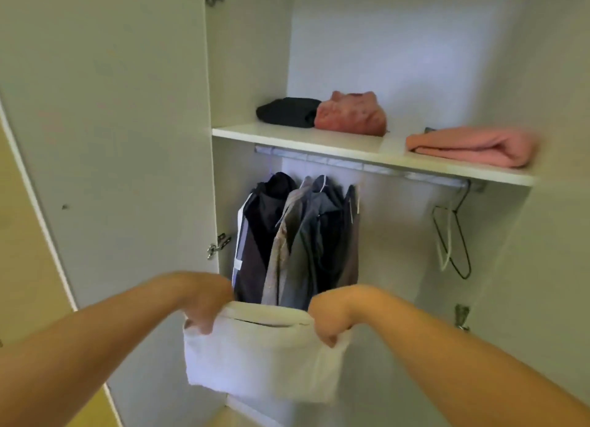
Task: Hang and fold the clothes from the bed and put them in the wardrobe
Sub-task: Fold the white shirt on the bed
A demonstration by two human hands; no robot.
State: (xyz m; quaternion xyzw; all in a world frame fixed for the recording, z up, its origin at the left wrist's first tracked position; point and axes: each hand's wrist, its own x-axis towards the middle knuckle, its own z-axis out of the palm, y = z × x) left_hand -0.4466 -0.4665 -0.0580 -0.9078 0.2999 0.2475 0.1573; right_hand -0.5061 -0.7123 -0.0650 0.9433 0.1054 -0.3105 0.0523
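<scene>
The person stands at the open wardrobe (249, 59) with both arms out, holding a folded white cloth (265, 359) by its top edge. The left hand (204, 305) grips the left corner, fingers (204, 326) curled down over the fold. The right hand (329, 319) grips the right corner the same way, its fingers (329, 339) bunched into the fabric. The cloth hangs flat below the knuckles, stretched between the two hands.

Just beyond the fingers, deeper in, a row of dark and grey clothes (297, 235) hangs from the rail (351, 165), packed toward its left end. Off past the right fingers, well apart from them, empty hangers (453, 241) dangle at the rail's far end. I think there are two, one dark and one pale, though they blur together.

High above the hands sits the shelf (287, 137). On it a black folded piece (287, 111) touches a reddish bundle (349, 115), and farther right lies a folded pink garment (472, 145). Out beyond the left fingers the door (111, 139) stands swung open.
</scene>
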